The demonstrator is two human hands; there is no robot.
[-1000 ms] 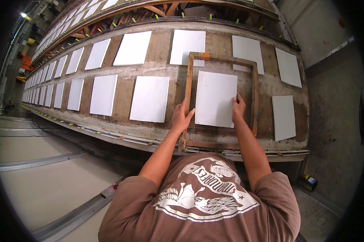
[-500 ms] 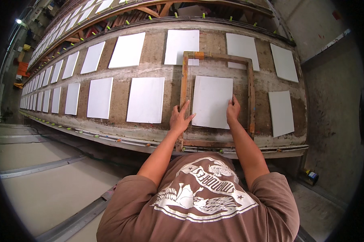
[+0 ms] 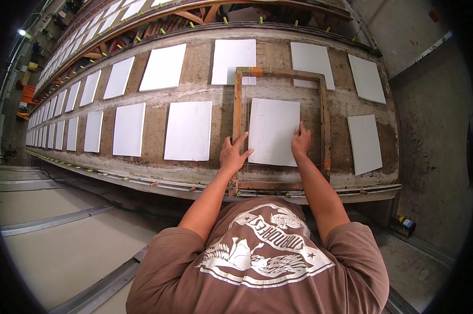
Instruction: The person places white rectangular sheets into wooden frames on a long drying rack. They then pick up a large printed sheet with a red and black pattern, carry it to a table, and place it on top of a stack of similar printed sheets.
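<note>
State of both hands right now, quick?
Left hand: open, fingers spread, thumb by left edge of white panel inside wooden frame.
Right hand: fingers partly curled at that panel's right edge; grip can't be told.

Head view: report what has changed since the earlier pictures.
The white sheet inside the wooden frame has shifted slightly toward the near side. The left hand has spread wider. The right hand stays at the sheet's right edge; frame and neighbouring sheets stay put.
</note>
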